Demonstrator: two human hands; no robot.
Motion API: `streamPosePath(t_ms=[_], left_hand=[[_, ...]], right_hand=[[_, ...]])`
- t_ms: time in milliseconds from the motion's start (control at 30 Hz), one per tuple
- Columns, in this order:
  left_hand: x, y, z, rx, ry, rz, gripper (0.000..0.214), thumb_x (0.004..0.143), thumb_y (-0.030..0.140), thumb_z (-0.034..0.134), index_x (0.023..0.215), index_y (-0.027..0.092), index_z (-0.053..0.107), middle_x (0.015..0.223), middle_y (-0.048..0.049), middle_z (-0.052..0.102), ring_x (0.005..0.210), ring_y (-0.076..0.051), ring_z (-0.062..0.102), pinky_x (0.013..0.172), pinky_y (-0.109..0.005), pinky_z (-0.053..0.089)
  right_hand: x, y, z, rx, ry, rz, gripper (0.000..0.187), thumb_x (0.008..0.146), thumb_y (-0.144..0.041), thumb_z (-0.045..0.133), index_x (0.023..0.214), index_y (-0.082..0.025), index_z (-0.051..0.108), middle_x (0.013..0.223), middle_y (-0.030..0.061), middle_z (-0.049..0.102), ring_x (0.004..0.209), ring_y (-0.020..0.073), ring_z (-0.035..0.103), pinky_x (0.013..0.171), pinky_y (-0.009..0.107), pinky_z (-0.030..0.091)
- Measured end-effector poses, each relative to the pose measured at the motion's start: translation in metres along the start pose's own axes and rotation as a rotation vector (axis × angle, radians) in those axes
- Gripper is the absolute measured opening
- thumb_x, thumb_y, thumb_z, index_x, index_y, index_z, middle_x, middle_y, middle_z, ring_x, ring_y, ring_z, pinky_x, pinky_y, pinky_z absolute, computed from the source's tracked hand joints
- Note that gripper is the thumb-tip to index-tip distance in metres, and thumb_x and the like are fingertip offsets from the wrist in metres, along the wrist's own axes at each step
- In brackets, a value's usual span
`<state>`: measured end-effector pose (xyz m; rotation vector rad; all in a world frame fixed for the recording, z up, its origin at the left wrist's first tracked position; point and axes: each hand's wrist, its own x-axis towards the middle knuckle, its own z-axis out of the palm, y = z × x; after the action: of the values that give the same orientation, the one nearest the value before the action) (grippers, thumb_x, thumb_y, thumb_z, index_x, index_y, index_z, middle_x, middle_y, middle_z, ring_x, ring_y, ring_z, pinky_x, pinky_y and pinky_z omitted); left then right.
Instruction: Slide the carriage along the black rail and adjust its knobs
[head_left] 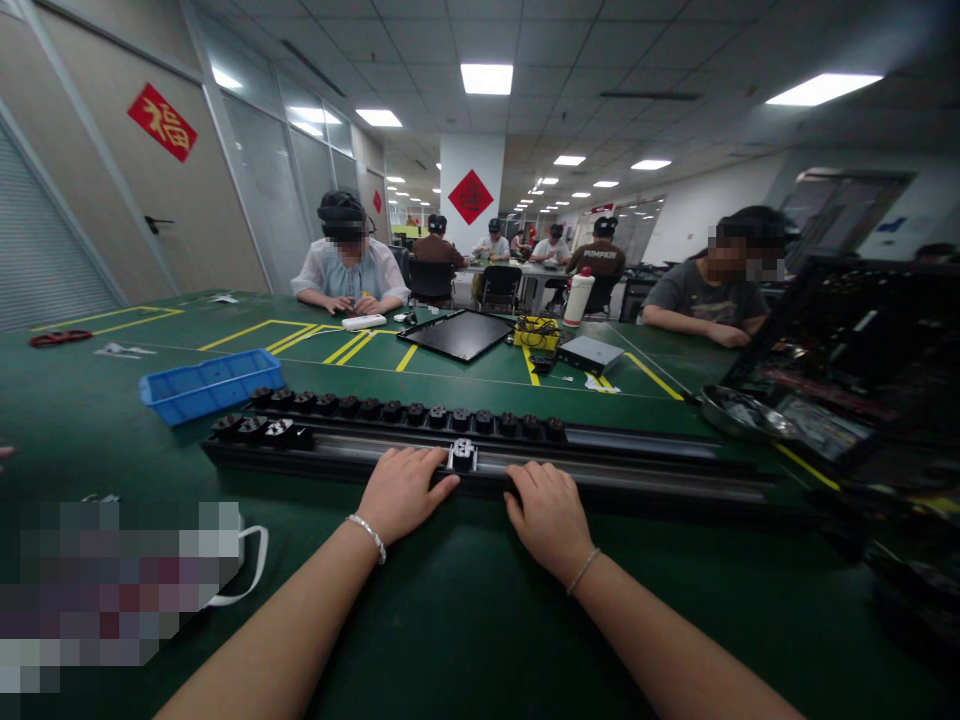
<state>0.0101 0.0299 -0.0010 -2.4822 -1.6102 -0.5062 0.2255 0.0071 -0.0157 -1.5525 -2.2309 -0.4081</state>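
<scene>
A long black rail (645,470) lies across the green table in front of me, with several black socket modules (390,409) lined up along its far track and a few more at its left end (262,430). One small module (463,455) sits on the near track between my hands. My left hand (401,492) rests on the rail's near edge just left of that module, fingers together and laid flat. My right hand (546,515) lies on the rail just right of it, fingers curled over the edge.
A blue plastic tray (210,384) stands left of the rail. A metal bowl (739,412) and a dark open frame (855,350) are at the right. Farther back lie a black panel (456,333), a yellow box (537,333) and a grey box (589,353). Other people sit across the table.
</scene>
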Motion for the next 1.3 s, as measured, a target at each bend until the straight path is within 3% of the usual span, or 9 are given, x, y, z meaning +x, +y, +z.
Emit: streamPosePath(t_ms=[1300], left_hand=[[0.0000, 0.0006, -0.0019, -0.003, -0.004, 0.000, 0.036, 0.087, 0.050, 0.035, 0.106, 0.026, 0.054, 0.094, -0.0024, 0.066, 0.088, -0.022, 0.057, 0.073, -0.035, 0.034]], right_hand=[[-0.0002, -0.0011, -0.0014, 0.006, -0.001, 0.002, 0.019, 0.082, -0.024, 0.051, 0.099, -0.021, 0.056, 0.089, 0.0041, 0.057, 0.085, 0.0181, 0.046, 0.076, 0.031, 0.028]])
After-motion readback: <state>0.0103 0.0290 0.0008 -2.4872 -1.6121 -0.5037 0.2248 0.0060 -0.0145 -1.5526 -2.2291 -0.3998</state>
